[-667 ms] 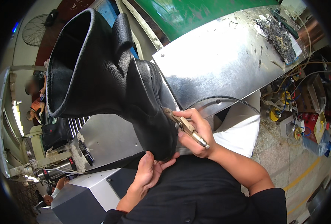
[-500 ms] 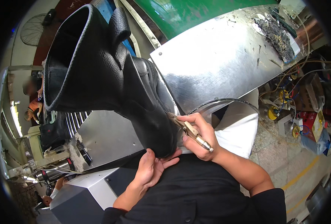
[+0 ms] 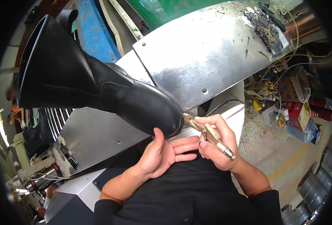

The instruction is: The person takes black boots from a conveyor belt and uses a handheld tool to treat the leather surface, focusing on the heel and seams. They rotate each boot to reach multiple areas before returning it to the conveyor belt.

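A tall black leather boot point(image 3: 136, 105) stretches from the left toward me, its toe closest to my body. My right hand point(image 3: 220, 144) is wrapped round metal locking pliers point(image 3: 212, 137), whose jaws meet the boot's lower edge at the toe. Just below the toe is my left hand point(image 3: 164, 153), palm up with fingers stretched out and thumb raised beside the leather. Whether that thumb touches the boot I cannot tell. The underside of the boot and the exact bite of the jaws are hidden.
A sheet-metal surface point(image 3: 196, 56) lies beyond the boot, with dark scraps point(image 3: 267, 33) at its far right. A green panel point(image 3: 173, 9) and a blue beam point(image 3: 94, 30) stand behind. Hoses and fittings point(image 3: 270, 90) are at right; a person point(image 3: 16, 112) is at far left.
The boot has tipped over to the left and shows more of its upper. The pliers have shifted from its side edge to the toe. My left fingers have come away from underneath and straightened.
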The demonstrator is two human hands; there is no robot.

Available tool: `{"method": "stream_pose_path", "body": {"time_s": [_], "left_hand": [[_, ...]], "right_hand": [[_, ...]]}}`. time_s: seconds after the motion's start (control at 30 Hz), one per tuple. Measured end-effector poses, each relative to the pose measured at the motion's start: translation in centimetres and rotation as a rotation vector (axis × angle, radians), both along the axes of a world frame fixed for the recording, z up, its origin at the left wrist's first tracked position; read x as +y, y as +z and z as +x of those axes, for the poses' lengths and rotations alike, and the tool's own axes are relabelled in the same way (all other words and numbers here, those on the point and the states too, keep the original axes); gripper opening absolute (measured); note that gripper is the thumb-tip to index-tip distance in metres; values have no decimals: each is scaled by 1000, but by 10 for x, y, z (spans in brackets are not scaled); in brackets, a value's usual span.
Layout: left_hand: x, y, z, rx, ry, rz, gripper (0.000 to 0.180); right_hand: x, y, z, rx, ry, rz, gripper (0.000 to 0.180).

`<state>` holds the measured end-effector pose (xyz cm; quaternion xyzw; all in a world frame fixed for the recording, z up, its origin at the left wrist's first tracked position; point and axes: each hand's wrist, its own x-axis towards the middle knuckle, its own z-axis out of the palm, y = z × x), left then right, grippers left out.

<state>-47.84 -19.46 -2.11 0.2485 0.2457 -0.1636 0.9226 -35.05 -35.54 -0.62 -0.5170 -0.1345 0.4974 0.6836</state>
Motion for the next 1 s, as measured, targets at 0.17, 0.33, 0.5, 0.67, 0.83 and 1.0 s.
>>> {"method": "stream_pose_path", "body": {"time_s": [0.17, 0.33, 0.5, 0.67, 0.83, 1.0], "left_hand": [[-7, -15, 32, -35, 97, -111, 82], [-5, -25, 60, -98, 99, -130, 78], [4, -24, 71, -109, 28, -31, 82], [94, 7, 16, -326, -399, 1008, 49], [226, 74, -62, 274, 151, 1886, 64], [245, 7, -48, -241, 651, 1635, 64]], "right_hand": [[1, -4, -5, -113, -119, 115, 45], [8, -35, -28, -517, -291, 79, 45], [19, -49, -34, -670, -347, 4, 42], [20, -57, -24, -624, -464, -30, 42], [28, -55, 7, -569, -331, 54, 41], [45, -40, 52, -252, -335, 109, 35]]}}
